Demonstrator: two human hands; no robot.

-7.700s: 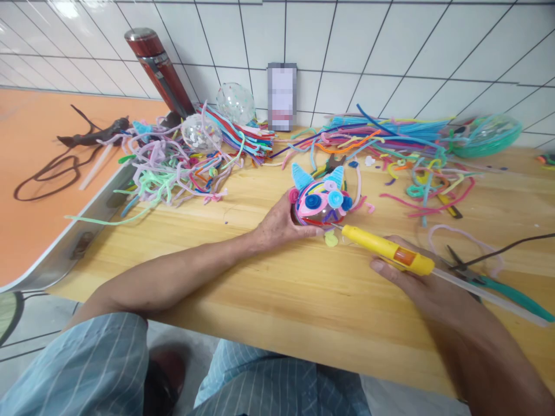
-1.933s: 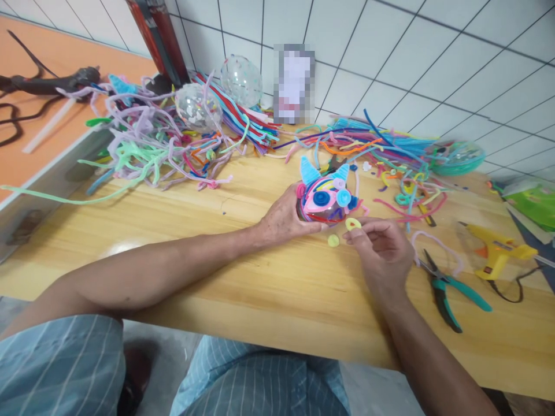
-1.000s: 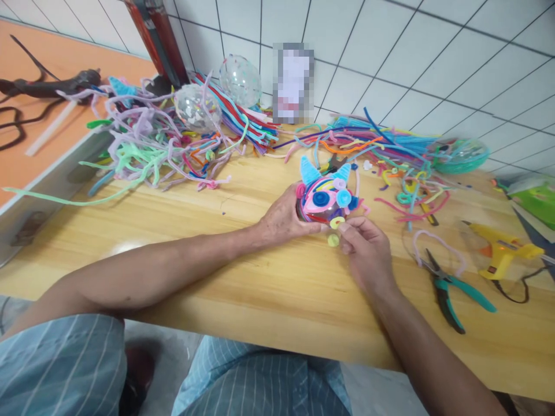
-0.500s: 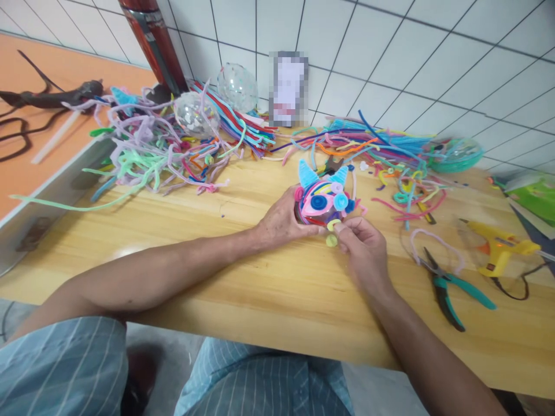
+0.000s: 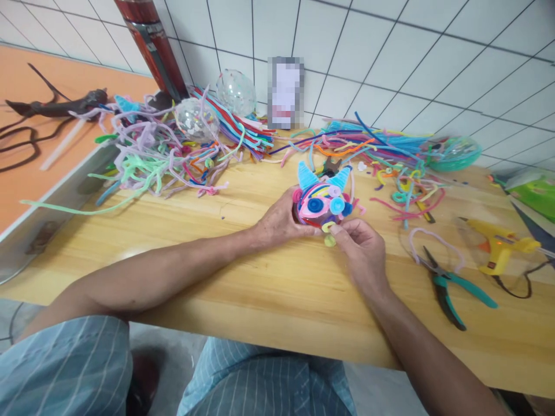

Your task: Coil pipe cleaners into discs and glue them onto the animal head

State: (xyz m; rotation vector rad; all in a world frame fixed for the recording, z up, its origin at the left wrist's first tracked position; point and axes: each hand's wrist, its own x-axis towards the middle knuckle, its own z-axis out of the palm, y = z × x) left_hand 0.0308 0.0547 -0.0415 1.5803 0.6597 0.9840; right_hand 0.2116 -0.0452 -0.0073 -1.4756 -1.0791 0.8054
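Observation:
My left hand [image 5: 281,219] is wrapped round the left side of a colorful ball [image 5: 321,203], which has two light-blue pointed ears, a dark-blue coil, a light-blue coil and pink trim. At the ball's lower right edge, the thumb and fingers of my right hand [image 5: 358,240] pinch a small yellow piece [image 5: 328,227]. A second, yellow-green round piece [image 5: 330,240] hangs just below it. Whether the yellow piece touches the ball is hard to tell.
Tangled fuzzy stems [image 5: 143,156] lie at the left, more stems [image 5: 381,147] behind the ball. Pliers [image 5: 446,283] and a yellow glue gun [image 5: 498,242] are at the right. A phone [image 5: 286,92] and a red flask [image 5: 151,46] stand by the wall.
The view has shifted slightly. My left hand still holds the ball, and my right hand keeps its pinch on the yellow piece, now slightly more to the left against the ball.

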